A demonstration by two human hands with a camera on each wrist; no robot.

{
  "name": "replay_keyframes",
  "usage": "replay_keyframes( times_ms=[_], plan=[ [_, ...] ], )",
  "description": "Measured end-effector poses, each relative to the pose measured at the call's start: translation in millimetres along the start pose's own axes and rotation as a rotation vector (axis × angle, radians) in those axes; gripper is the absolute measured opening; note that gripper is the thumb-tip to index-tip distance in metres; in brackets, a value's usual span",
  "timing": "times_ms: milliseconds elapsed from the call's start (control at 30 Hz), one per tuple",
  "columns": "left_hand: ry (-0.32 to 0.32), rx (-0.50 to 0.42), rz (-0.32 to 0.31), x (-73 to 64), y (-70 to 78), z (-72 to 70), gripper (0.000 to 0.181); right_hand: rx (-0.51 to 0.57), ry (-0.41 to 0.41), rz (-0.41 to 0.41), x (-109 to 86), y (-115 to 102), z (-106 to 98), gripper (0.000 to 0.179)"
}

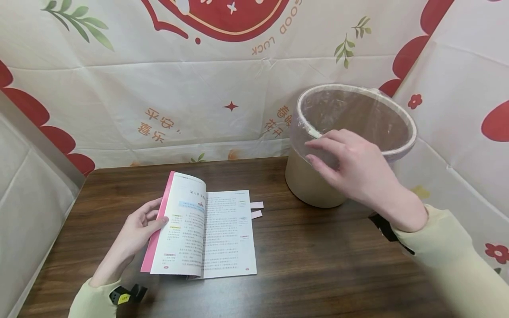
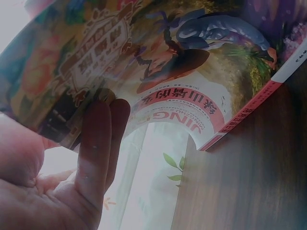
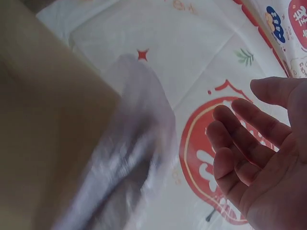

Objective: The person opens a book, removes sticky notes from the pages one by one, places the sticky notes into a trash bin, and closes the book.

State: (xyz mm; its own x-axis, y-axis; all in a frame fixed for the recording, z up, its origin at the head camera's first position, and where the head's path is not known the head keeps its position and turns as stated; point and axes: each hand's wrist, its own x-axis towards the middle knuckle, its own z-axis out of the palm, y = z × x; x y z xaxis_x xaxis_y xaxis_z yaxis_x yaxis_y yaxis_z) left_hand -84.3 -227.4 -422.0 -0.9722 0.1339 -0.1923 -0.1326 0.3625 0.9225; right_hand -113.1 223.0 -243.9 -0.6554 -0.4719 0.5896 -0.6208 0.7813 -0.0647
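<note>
- At far left, a pale sleeve (image 1: 93,300) is seen reaching up and forward from the lower edge, its wrist circled by a dark band (image 1: 129,294).
- Now the left hand (image 1: 145,223): clamped on the book's left edge, with the thumb laid over the page side and fingers pressed against the illustrated cover, as is shown by the left wrist view.
- The book (image 1: 228,238) is spread on the wooden table (image 1: 310,274), left of centre; its left half is being held raised and curved, its right half is laid down.
- From its right edge, two pink tabs (image 1: 256,205) are poked out.
- Further right, the tan bin (image 1: 314,183) is lined with clear plastic, folded over the rim.
- And the right hand (image 1: 358,165) is held aloft before that rim, well apart from the left, wrist bent, fingers loosely curved, thumb parted below.
</note>
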Motion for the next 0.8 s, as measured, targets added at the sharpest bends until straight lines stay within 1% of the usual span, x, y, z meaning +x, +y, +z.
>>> replay_keyframes(
  times_ms=[200,300,633,800],
  plan=[
    [0.001,-0.002,0.005,0.2,-0.9,0.6,0.068,0.032,-0.018,-0.023,-5.5,-4.5,20.1,0.023],
    [0.003,0.001,0.005,0.3,-1.3,0.8,0.068,0.049,-0.037,-0.019,-8.6,-6.6,29.7,0.022],
    [0.01,0.002,0.007,0.2,-1.5,1.8,0.067,0.078,-0.133,0.073,-17.8,-12.1,60.1,0.023],
    [0.011,0.003,0.01,0.5,-1.9,1.6,0.068,0.088,-0.165,0.102,-21.8,-12.9,74.4,0.024]
  ],
)
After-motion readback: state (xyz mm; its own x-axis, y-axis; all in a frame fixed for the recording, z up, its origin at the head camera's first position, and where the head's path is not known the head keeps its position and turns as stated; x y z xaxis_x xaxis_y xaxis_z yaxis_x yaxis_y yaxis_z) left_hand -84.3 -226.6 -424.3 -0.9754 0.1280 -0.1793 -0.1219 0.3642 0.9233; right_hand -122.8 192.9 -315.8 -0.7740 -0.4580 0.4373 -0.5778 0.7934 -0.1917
